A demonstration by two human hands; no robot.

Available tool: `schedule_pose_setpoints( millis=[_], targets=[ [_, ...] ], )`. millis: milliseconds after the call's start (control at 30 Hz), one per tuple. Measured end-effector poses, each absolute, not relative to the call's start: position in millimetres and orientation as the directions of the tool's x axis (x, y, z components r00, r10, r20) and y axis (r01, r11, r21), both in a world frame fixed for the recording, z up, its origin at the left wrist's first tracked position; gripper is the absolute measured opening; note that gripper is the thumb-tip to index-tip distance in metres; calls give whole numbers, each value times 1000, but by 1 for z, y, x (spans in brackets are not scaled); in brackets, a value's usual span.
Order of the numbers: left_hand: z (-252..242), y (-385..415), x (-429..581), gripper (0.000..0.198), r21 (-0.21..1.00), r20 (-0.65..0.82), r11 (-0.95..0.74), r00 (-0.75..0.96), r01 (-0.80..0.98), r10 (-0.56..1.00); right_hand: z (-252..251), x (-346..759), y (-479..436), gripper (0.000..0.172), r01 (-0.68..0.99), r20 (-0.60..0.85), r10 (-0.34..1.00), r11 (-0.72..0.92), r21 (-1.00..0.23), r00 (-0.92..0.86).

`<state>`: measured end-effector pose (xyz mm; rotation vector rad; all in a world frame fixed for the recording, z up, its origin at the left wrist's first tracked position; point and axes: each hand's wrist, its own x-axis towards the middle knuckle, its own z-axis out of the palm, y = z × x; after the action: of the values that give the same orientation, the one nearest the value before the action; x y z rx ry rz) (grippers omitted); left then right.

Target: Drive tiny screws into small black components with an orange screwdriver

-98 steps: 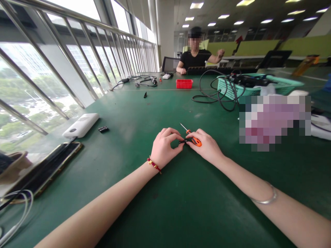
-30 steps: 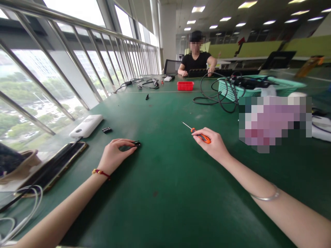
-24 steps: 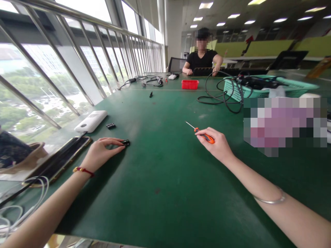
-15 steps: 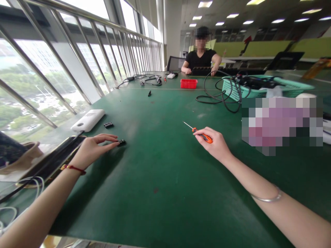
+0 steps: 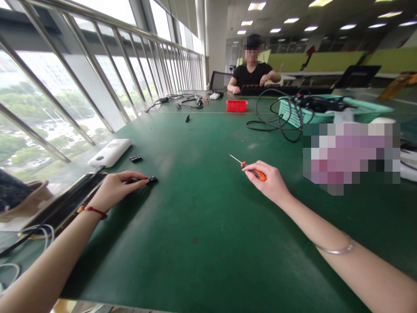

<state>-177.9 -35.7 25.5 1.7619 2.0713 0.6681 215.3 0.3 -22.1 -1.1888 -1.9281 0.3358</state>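
Note:
My left hand (image 5: 115,189) lies low on the green table (image 5: 208,226) at the left, fingertips pinched on a small black part (image 5: 151,178) that rests on the surface. Just beyond it sits another small black part (image 5: 136,158). My right hand (image 5: 270,182) is to the right of centre, closed round an orange-handled screwdriver (image 5: 250,170) whose thin shaft points up and to the left.
A white power bank (image 5: 110,152) and a dark phone (image 5: 68,201) lie by the window rail at the left. Farther back are a red tray (image 5: 236,105), black cables (image 5: 270,117) and a teal basket (image 5: 329,111). Another person (image 5: 252,71) sits at the far end.
My hands, together at the centre on the part and screwdriver, have separated. The left hand carried the black part left and down onto the table; the right hand kept the screwdriver.

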Motion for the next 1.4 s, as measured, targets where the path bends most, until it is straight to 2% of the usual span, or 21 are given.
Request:
schedule_pose_setpoints(
  millis=[300,467,667,833,933,1000,1200,1400],
  targets=[
    [33,-40,-166,55,539,29,148,-194,830,981,-20,215,0,15,616,506,835,518,-593,-215],
    [30,-39,-165,46,504,47,137,-185,853,982,-20,214,-1,15,620,505,836,517,-590,-217],
    [16,-26,-140,37,526,132,-114,52,842,990,-20,214,-1,15,627,502,838,513,-587,-215],
    [4,-12,-62,20,496,212,-377,312,782,926,-20,215,-1,15,640,506,832,518,-567,-226],
    [-4,-4,-14,14,467,261,-486,411,738,874,-19,214,-2,22,653,511,826,527,-545,-240],
    [-8,-1,8,13,455,291,-511,421,729,859,-19,214,-3,25,664,502,825,530,-527,-261],
    [-16,1,24,13,435,353,-551,428,712,832,-19,207,-8,14,712,430,832,534,-456,-350],
    [-16,0,23,11,452,364,-541,408,709,837,-19,201,-9,14,770,419,837,513,-380,-351]
  ],
)
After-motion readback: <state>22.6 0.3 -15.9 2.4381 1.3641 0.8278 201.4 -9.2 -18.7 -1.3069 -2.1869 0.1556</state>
